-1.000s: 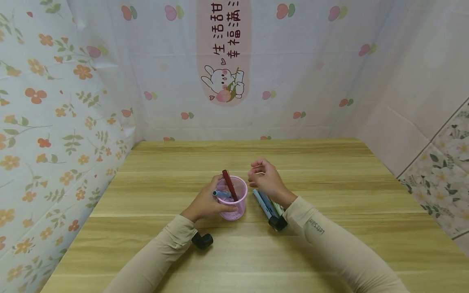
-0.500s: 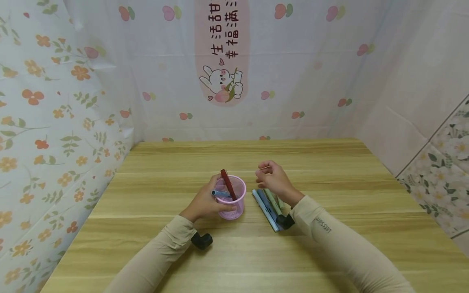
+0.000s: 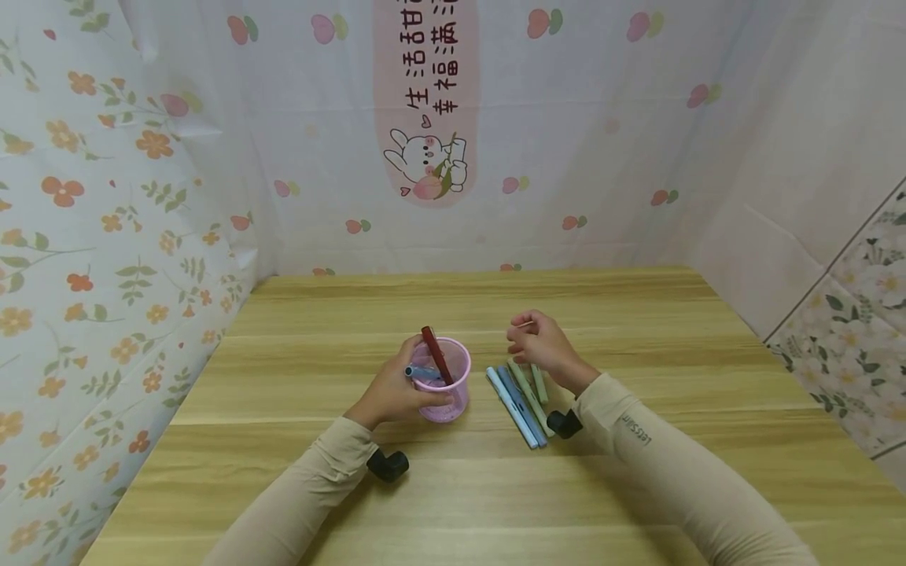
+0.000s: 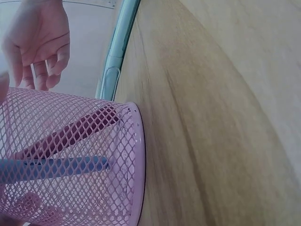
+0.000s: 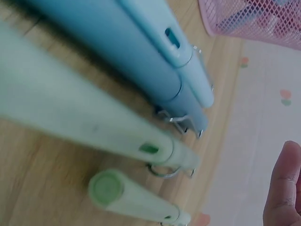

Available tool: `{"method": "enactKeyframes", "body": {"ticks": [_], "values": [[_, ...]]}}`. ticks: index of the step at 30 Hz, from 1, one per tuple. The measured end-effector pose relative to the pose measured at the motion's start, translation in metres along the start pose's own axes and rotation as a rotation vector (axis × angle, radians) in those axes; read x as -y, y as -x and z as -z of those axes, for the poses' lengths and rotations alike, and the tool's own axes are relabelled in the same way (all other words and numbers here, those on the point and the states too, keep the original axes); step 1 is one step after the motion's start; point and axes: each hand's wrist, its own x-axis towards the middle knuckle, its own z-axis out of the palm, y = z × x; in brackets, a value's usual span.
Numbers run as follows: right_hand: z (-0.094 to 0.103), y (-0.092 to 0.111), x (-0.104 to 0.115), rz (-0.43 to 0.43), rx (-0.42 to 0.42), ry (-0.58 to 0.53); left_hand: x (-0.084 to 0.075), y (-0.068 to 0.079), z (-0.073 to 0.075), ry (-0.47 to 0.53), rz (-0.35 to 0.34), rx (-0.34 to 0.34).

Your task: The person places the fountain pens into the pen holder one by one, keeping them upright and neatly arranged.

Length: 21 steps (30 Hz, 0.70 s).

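Observation:
My left hand (image 3: pixel 389 391) grips a pink mesh pen cup (image 3: pixel 450 402) on the table, thumb along its near side. A dark red pen (image 3: pixel 436 358) and a blue pen (image 3: pixel 425 373) lean inside the cup; their lower parts show through the mesh in the left wrist view. My right hand (image 3: pixel 546 347) hovers above the loose pens, fingers loosely bent and holding nothing. Beneath it lie a light blue pen (image 3: pixel 511 407), a darker blue pen (image 3: pixel 525 410), a green pen (image 3: pixel 529 395) and another green pen (image 3: pixel 539 385), partly hidden in the head view.
The wood-grain table (image 3: pixel 453 495) stretches around the cup and pens. A printed cloth (image 3: pixel 602 149) hangs behind the far edge, and a floral cloth (image 3: pixel 127 283) hangs at the left. Black wrist mounts (image 3: pixel 388 465) sit at both cuffs.
My right hand has drifted to the right across the pens, uncovering more of the green ones. The left hand keeps its hold on the cup.

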Motion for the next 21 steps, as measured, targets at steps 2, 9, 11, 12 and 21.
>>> {"method": "enactKeyframes", "body": {"ticks": [2,9,11,12,21], "values": [[0.002,0.000,-0.001,-0.009,0.005,0.009,0.000,0.000,0.001,-0.003,0.007,-0.001],[0.012,-0.003,-0.004,-0.051,0.058,0.062,0.000,0.001,0.001,-0.012,0.004,-0.010],[0.014,-0.004,-0.005,-0.067,0.069,0.090,-0.001,0.001,0.001,-0.013,0.005,-0.009],[0.015,-0.004,-0.006,-0.077,0.072,0.106,-0.001,0.001,0.001,-0.010,0.005,-0.009],[0.025,-0.006,-0.009,-0.118,0.085,0.234,0.002,0.001,0.001,-0.007,-0.003,-0.010]]}}
